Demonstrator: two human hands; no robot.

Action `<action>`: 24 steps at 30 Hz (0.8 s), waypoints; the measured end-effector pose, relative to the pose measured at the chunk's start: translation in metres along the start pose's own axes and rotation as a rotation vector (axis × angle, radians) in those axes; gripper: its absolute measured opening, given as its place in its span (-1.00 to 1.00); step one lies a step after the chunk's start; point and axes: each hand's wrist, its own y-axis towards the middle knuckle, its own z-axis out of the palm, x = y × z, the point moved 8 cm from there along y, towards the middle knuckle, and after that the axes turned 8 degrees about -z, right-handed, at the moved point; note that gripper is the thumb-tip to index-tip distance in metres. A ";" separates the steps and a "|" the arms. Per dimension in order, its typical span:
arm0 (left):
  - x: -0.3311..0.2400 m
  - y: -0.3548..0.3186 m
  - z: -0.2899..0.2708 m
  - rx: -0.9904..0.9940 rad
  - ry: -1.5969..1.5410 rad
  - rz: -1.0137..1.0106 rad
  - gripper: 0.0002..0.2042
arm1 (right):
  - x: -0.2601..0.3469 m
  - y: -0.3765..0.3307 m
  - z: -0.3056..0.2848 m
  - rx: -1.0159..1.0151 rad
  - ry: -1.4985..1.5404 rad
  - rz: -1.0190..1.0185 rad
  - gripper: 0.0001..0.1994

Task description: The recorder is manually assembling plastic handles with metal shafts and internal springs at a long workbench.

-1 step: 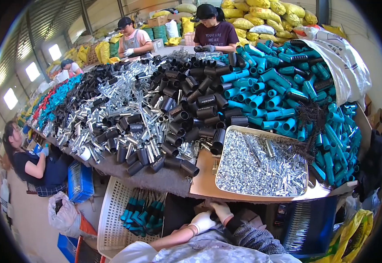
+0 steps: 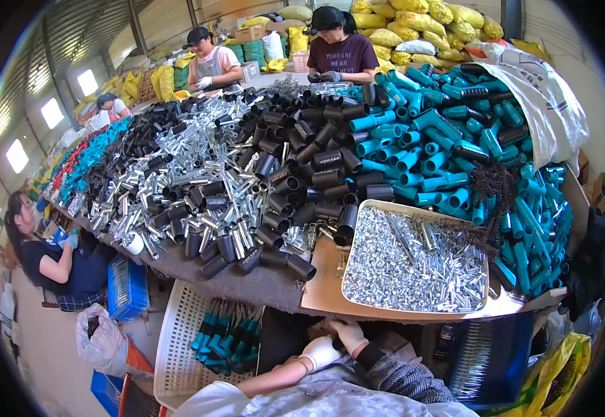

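My left hand and my right hand, both in white gloves, are close together just below the near table edge, over my lap. Whether they hold something small I cannot tell. Right above them on the table sits a beige tray full of small silver metal pieces. Left of the tray lies a heap of black tubes, and further left a heap of silver tubes. Teal plastic handles are heaped behind and to the right of the tray, with black springs on them.
A white perforated basket with teal-handled tools stands at my left knee, a blue crate beyond. A white sack spills teal parts. One person sits left, two others across. Yellow sacks fill the back.
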 end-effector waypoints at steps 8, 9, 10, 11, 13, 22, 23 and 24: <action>0.042 0.034 0.034 -0.104 0.086 0.019 -0.67 | 0.023 0.007 0.016 -0.067 -0.568 -0.251 -0.66; 0.029 0.029 0.018 -0.084 0.060 0.049 -0.62 | 0.024 0.018 0.021 0.086 -0.690 -0.222 -0.66; 0.016 0.029 -0.002 -0.134 -0.050 0.122 -0.60 | 0.026 0.028 0.021 0.080 -0.766 -0.358 -0.66; 0.028 0.028 -0.004 -0.112 0.006 0.001 -0.57 | 0.025 0.026 0.019 0.175 -0.489 -0.207 -0.68; 0.016 0.014 -0.009 -0.047 0.013 -0.083 -0.59 | 0.053 0.018 0.009 0.031 -0.545 -0.221 -0.67; 0.041 0.033 0.031 0.025 0.168 -0.011 -0.55 | 0.026 0.002 0.012 0.128 -0.754 -0.153 -0.60; 0.026 0.023 0.022 -0.036 0.173 -0.014 -0.63 | 0.015 0.002 0.015 0.085 -0.727 -0.104 -0.59; 0.020 0.016 0.021 -0.092 0.172 -0.031 -0.70 | 0.004 0.003 0.019 0.009 -0.754 -0.176 -0.59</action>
